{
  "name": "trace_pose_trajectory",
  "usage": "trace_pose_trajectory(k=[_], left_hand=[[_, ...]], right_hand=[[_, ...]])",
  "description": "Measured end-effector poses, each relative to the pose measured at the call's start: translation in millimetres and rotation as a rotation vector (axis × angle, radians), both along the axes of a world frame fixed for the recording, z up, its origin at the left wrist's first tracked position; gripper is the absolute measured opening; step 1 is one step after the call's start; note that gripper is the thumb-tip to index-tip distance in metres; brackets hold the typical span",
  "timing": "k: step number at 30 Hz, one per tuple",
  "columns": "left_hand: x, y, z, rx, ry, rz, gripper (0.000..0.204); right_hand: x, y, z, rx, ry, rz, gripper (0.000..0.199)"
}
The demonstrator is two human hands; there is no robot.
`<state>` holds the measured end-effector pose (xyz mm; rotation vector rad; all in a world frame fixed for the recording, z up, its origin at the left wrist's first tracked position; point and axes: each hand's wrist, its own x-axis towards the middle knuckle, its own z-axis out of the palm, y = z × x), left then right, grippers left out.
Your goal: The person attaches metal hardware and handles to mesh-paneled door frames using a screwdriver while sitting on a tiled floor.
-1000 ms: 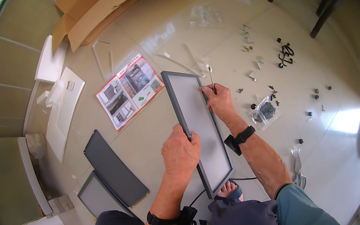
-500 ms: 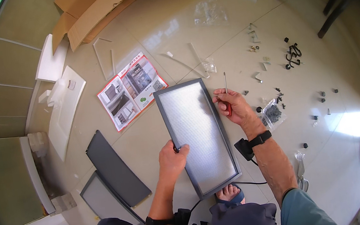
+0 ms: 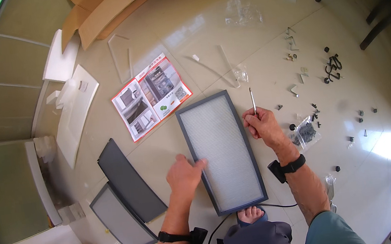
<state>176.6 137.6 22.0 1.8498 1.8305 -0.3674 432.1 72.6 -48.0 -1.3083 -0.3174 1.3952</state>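
Note:
A dark-framed rectangular panel with a pale ribbed face [image 3: 224,168] is in front of me, its near end beside my foot. My left hand [image 3: 184,176] is at the panel's left edge, its thumb reaching over the frame and apart from the fingertips. To the right of the panel, my right hand [image 3: 263,126] is closed around a screwdriver [image 3: 253,100], whose shaft points up and away from me. Most of the screwdriver's handle is hidden in the fingers.
Left of the panel lie a dark grey panel [image 3: 131,181] and a framed panel [image 3: 118,215]. A printed sheet [image 3: 152,98] is beyond. Small brackets [image 3: 294,90], black hooks [image 3: 333,68] and a bag of hardware [image 3: 307,134] spread rightward. White foam [image 3: 75,119] and cardboard [image 3: 112,11] lie farther off.
The ribbed panel's face has dulled as its tilt changed. My left hand has loosened from its edge and shifted slightly left of it. My right hand still holds the screwdriver.

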Motion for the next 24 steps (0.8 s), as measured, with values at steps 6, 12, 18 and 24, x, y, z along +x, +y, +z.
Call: trace_pose_trajectory(k=[6,12,18,24], left_hand=[[33,70,-13,0.413,-0.312,-0.272,0.047],[107,125,-19,0.243,-0.241,-0.671,0.046],[112,131,-6,0.039,-0.184,-0.557,0.049],[103,127,61,0.004,-0.039,-0.535,0.049]], right_hand=[[-9,-2,6,-0.048,-0.030,0.026,0.015],[-12,6,8,-0.044,-0.099,0.099,0.015],[-9,0,13,-0.051,-0.051,0.046,0.013],[-23,-25,9,-0.056,-0.028,-0.033,0.013]])
